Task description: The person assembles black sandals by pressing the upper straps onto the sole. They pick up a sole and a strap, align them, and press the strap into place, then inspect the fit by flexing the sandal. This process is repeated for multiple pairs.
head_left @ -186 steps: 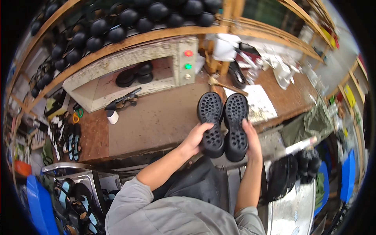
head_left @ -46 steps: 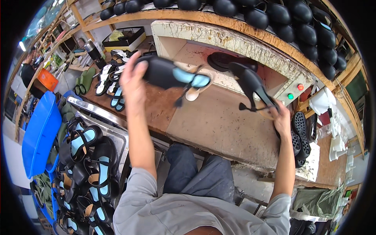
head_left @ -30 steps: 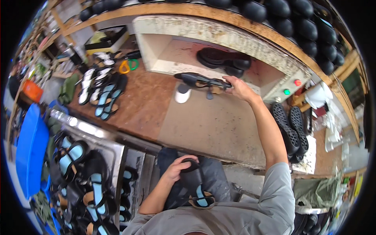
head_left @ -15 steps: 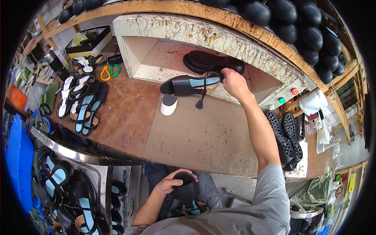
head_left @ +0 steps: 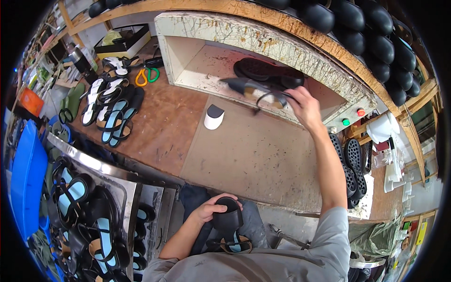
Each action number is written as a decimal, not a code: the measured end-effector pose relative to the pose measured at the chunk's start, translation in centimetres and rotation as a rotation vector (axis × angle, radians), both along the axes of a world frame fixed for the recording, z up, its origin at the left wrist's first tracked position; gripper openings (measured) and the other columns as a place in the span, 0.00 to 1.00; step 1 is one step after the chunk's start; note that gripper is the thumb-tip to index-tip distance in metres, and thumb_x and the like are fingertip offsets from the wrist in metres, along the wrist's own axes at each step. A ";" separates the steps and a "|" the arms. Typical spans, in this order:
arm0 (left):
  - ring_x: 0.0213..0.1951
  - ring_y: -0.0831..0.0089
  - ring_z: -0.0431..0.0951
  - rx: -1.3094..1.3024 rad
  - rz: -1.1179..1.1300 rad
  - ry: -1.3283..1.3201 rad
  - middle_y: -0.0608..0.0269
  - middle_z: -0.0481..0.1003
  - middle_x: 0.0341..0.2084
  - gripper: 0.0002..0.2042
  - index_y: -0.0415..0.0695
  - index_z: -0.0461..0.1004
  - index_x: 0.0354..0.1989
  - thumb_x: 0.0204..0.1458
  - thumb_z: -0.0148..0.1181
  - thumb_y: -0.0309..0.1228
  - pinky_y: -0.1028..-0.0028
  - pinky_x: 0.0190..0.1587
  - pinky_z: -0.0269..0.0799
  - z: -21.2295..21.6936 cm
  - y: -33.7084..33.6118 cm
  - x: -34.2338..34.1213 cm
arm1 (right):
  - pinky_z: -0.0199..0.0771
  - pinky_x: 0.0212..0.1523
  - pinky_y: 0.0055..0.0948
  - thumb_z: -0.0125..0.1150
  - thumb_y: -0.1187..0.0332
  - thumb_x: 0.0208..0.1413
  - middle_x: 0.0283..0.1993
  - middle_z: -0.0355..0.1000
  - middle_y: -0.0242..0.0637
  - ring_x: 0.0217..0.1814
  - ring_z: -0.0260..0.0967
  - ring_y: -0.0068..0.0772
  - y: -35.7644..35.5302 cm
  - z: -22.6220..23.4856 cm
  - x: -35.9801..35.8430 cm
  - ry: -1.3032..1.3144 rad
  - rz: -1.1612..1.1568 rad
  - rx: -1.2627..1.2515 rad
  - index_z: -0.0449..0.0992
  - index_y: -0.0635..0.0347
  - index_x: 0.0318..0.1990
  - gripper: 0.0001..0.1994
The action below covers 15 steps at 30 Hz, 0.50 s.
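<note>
My right hand (head_left: 304,107) is closed on the back end of a black sandal (head_left: 242,87), smeared by motion and tilted at the front of the white box. Behind it, inside the box, lie dark shoe soles (head_left: 256,69). My left hand (head_left: 211,208) grips a second black sandal (head_left: 228,217) at its wide toe band, thumb at the opening. That sandal hangs over my lap, with its light blue insole and ankle strap nearest my body. A small white block with a dark top (head_left: 214,120), rounded at one end, stands alone on the brown board.
The scratched white box (head_left: 263,40) with green and red buttons backs the bench. Sandals (head_left: 112,120) and orange-and-green-handled scissors (head_left: 142,77) lie at left. Black soles (head_left: 355,164) stand at right. A metal-edged rack (head_left: 89,162) holds more sandals at lower left.
My right hand has gripped the sandal's back end and lifted it off the bench edge, tilting it. The view has shifted slightly. My left hand keeps its hold.
</note>
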<state>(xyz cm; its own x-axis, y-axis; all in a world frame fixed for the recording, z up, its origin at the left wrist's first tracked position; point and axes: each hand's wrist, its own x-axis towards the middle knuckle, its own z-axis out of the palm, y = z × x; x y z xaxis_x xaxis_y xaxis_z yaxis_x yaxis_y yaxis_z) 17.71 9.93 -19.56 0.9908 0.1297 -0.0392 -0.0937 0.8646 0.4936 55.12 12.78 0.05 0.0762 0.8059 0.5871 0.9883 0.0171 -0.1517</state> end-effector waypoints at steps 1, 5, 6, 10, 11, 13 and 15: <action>0.53 0.52 0.71 0.000 0.001 0.011 0.44 0.72 0.48 0.23 0.38 0.66 0.54 0.47 0.60 0.29 0.57 0.57 0.65 -0.1 0.0 0.0 | 0.72 0.30 0.36 0.60 0.73 0.49 0.33 0.69 0.37 0.30 0.71 0.42 -1.8 0.5 -0.6 -0.056 -0.027 0.008 0.76 0.57 0.41 0.10; 0.54 0.50 0.71 -0.010 -0.014 0.019 0.44 0.71 0.48 0.24 0.39 0.66 0.54 0.47 0.60 0.28 0.56 0.58 0.64 -0.6 -0.6 0.2 | 0.73 0.27 0.36 0.60 0.73 0.48 0.33 0.68 0.35 0.27 0.71 0.41 -4.9 0.0 -1.6 -0.204 -0.025 -0.020 0.76 0.54 0.42 0.11; 0.54 0.50 0.71 -0.017 -0.026 0.013 0.43 0.71 0.48 0.24 0.39 0.66 0.54 0.47 0.60 0.28 0.56 0.58 0.64 -0.7 -0.7 0.6 | 0.73 0.27 0.35 0.60 0.73 0.48 0.33 0.68 0.35 0.27 0.71 0.41 -5.2 -0.9 -1.6 -0.226 0.000 -0.043 0.75 0.54 0.42 0.12; 0.54 0.50 0.71 -0.015 -0.042 0.011 0.44 0.71 0.48 0.24 0.40 0.66 0.54 0.46 0.60 0.28 0.56 0.57 0.65 -0.5 -1.3 1.4 | 0.74 0.28 0.36 0.60 0.72 0.49 0.34 0.68 0.35 0.28 0.71 0.42 -2.6 -4.6 -2.6 -0.097 0.003 -0.010 0.75 0.53 0.43 0.12; 0.53 0.52 0.71 -0.017 -0.042 -0.009 0.44 0.71 0.48 0.23 0.40 0.66 0.54 0.47 0.60 0.28 0.58 0.56 0.66 -0.4 -1.2 1.5 | 0.74 0.30 0.36 0.61 0.71 0.51 0.35 0.68 0.35 0.30 0.72 0.42 -2.5 -4.3 -2.5 -0.030 -0.028 -0.006 0.75 0.53 0.43 0.11; 0.52 0.56 0.72 -0.033 -0.041 -0.048 0.46 0.72 0.48 0.22 0.40 0.66 0.54 0.49 0.58 0.27 0.61 0.55 0.67 -0.4 -1.2 1.3 | 0.74 0.32 0.36 0.61 0.70 0.51 0.35 0.69 0.35 0.32 0.72 0.42 -2.2 -4.3 -2.4 0.114 0.003 -0.018 0.76 0.54 0.42 0.10; 0.52 0.56 0.72 -0.036 -0.035 -0.024 0.46 0.72 0.48 0.22 0.40 0.66 0.54 0.49 0.58 0.27 0.61 0.55 0.67 0.0 -1.2 0.9 | 0.73 0.34 0.35 0.62 0.70 0.52 0.36 0.71 0.35 0.33 0.73 0.42 -2.2 -4.6 -2.1 0.184 0.027 -0.015 0.76 0.55 0.42 0.09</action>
<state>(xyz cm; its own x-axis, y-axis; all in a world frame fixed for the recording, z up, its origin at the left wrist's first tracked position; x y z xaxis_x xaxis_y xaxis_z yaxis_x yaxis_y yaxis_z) 18.64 8.71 -19.60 0.9954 0.0936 -0.0188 -0.0745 0.8846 0.4604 52.99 10.56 -4.55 0.1592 0.8178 0.5530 0.9431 0.0396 -0.3301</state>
